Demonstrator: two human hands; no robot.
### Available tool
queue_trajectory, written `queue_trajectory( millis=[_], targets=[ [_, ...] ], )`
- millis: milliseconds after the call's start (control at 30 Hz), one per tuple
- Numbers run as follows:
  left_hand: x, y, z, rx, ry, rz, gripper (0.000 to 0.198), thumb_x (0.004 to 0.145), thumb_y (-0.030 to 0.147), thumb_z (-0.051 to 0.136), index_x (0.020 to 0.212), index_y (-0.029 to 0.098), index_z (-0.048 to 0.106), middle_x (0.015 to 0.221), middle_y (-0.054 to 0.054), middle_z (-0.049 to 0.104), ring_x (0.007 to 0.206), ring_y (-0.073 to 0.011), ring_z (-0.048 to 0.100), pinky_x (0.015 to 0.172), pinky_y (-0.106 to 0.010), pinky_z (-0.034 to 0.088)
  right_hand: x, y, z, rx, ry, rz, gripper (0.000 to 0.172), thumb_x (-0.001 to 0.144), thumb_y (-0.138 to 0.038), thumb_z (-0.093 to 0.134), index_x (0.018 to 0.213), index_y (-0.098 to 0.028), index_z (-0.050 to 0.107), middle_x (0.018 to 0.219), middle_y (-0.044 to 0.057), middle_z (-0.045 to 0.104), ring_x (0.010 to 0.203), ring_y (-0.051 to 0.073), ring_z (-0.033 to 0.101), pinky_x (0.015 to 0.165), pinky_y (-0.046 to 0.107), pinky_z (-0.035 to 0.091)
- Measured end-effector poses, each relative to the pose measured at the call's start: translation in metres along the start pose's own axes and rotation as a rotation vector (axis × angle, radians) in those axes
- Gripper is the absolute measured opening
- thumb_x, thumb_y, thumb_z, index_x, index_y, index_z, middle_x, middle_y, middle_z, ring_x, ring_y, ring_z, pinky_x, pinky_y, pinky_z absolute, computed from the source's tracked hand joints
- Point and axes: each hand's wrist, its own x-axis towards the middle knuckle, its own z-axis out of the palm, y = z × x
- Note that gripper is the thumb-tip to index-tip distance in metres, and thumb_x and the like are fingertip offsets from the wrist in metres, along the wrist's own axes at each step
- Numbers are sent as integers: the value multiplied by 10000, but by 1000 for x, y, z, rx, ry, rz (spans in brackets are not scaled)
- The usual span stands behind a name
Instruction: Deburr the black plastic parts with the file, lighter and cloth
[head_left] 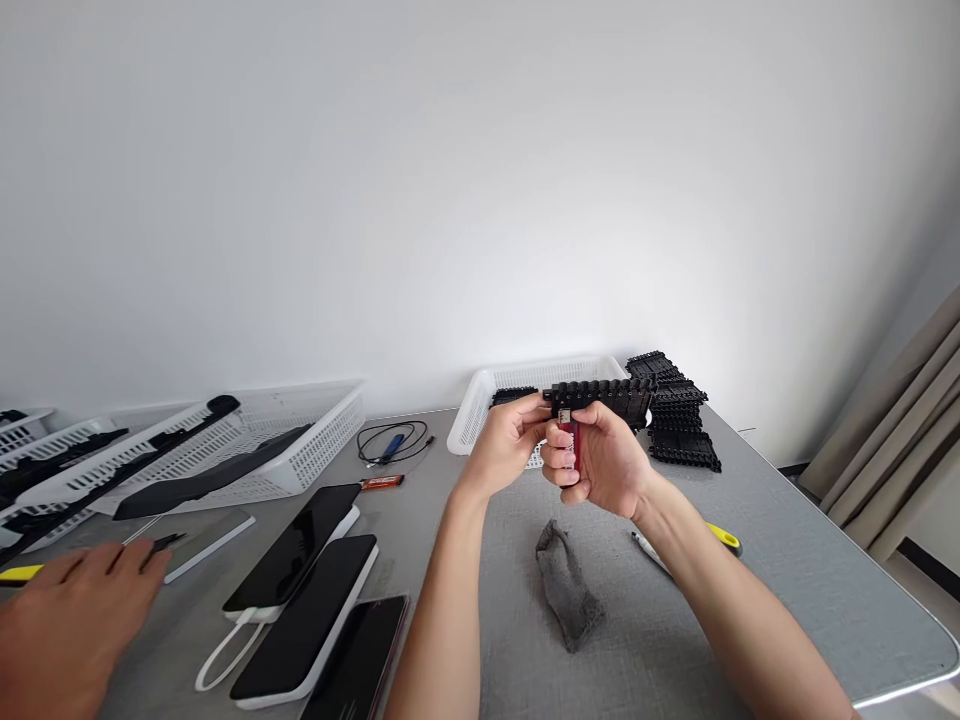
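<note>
My left hand [504,441] pinches the left end of a long black ribbed plastic strip [600,396], held level above the grey table [787,560]. My right hand [600,462] is closed round a red lighter [568,440], held upright with its metal top just under the strip's left end. Both hands are raised in front of a white basket [480,400].
A stack of black ribbed parts [679,410] sits at the back right. A grey cloth [566,585] and a yellow-handled knife [720,538] lie near my arms. Phones on white power banks [315,590], white baskets [300,440] and a co-worker's hand [75,610] are at left.
</note>
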Motion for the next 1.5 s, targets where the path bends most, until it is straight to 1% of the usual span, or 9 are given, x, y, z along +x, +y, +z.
queue_trajectory(
  millis=[100, 267, 667, 833, 933, 1133, 1267, 1433, 1500],
  targets=[
    [0, 0, -3, -33, 18, -17, 196, 808, 281, 712, 967, 167, 714, 990, -81, 774, 884, -213, 712, 817, -297, 520, -1, -2, -1, 20, -3, -10, 232, 751, -426, 447, 704, -222, 345, 641, -41, 263, 537, 105, 204, 457, 204, 92],
    [-2, -1, -13, -52, 51, -20, 234, 802, 283, 720, 999, 156, 712, 952, -85, 777, 893, -226, 717, 825, -313, 532, -4, -6, -6, 47, -8, -29, 226, 749, -407, 458, 695, -218, 348, 643, -40, 258, 546, 106, 201, 460, 207, 93],
    [-7, -3, -29, -73, 122, -28, 371, 759, 345, 785, 1055, 137, 703, 1040, -121, 773, 949, -250, 717, 862, -332, 537, -17, -23, -20, 90, 88, -121, 241, 757, -400, 465, 705, -233, 300, 650, -39, 244, 556, 115, 181, 461, 212, 109],
    [-8, -6, -33, -65, 140, -29, 385, 758, 359, 789, 1055, 131, 701, 1041, -125, 773, 950, -254, 716, 854, -335, 529, -21, -27, -25, 90, 100, -157, 237, 762, -402, 467, 703, -234, 311, 653, -40, 242, 561, 118, 183, 459, 214, 125],
    [-8, -7, -32, -55, 142, -26, 375, 763, 355, 784, 1050, 130, 698, 1028, -119, 774, 932, -245, 716, 830, -320, 526, -20, -26, -23, 84, 102, -157, 239, 763, -401, 470, 702, -234, 311, 653, -39, 245, 559, 117, 183, 458, 213, 123],
    [-4, -6, -24, -38, 107, -3, 344, 791, 336, 752, 1062, 133, 691, 1022, -110, 773, 903, -229, 710, 842, -324, 534, -14, -20, -17, 53, 87, -93, 228, 763, -411, 446, 685, -220, 347, 651, -39, 242, 562, 115, 179, 460, 209, 105],
    [-1, -6, -16, -35, 64, 7, 306, 826, 304, 698, 1079, 133, 678, 1053, -112, 767, 948, -233, 710, 884, -338, 534, -9, -15, -14, 14, 60, -61, 230, 756, -421, 451, 693, -217, 365, 652, -40, 245, 562, 112, 174, 459, 208, 89],
    [1, -6, -7, 63, 41, 19, 162, 863, 233, 606, 984, 150, 675, 1031, -95, 768, 956, -225, 719, 866, -323, 534, -5, -9, -11, -41, 62, -25, 236, 748, -431, 451, 701, -219, 358, 656, -42, 244, 552, 106, 179, 460, 208, 80],
    [1, -5, -3, 107, 33, 32, 138, 875, 202, 565, 947, 159, 675, 1017, -81, 769, 942, -213, 721, 854, -313, 534, -3, -7, -9, -62, 74, -10, 236, 747, -435, 438, 699, -219, 355, 657, -43, 242, 547, 105, 181, 460, 210, 77]
  ],
)
